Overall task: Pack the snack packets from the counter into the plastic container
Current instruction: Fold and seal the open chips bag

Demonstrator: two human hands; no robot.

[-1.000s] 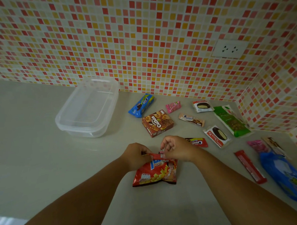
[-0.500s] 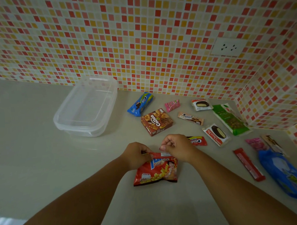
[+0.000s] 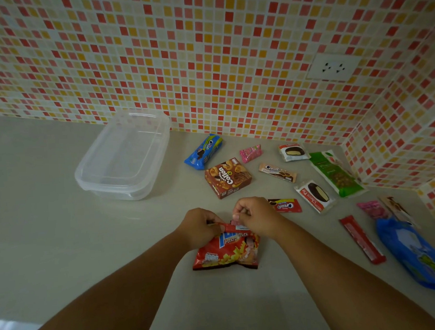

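Nearest the camera, two bare forearms extend over the pale counter [image 3: 53, 247] toward a red potato snack bag [image 3: 227, 251], which lies flat on the counter with its top edge raised between the hands. The left hand [image 3: 201, 226] has its fingers curled and pinches the left part of the bag's top seal; the right hand [image 3: 256, 216] has its fingers curled and pinches the right part of the same seal. Both grips are closed tightly on the seal, with no visible gap between fingertips and packet. To the right, along the counter edge, lie a large blue packet [image 3: 414, 253] and, just beside it, a long red stick packet [image 3: 361, 238]. Behind these are a pink packet [image 3: 370, 208] and a brown-and-white packet [image 3: 395, 207], partly overlapping. Just beyond the right hand lies a red cream biscuit packet [image 3: 285, 205], and next to it a white-and-red choco pie packet [image 3: 315, 195]. Farther back stand a brown Collon box [image 3: 228, 178], a tan cream biscuit packet [image 3: 278, 172] and a long green packet [image 3: 336, 173] near the corner wall. Closest to the wall lie a blue cream biscuit packet [image 3: 203, 151], a small pink packet [image 3: 251, 153] and a second choco pie packet [image 3: 293, 152]. The clear plastic container [image 3: 87, 168] sits to the left of the snacks, well apart from the hands, against the mosaic tile wall [image 3: 207, 65]; no packets are inside it. A white wall socket [image 3: 333, 67] is mounted on the tiles at upper right.
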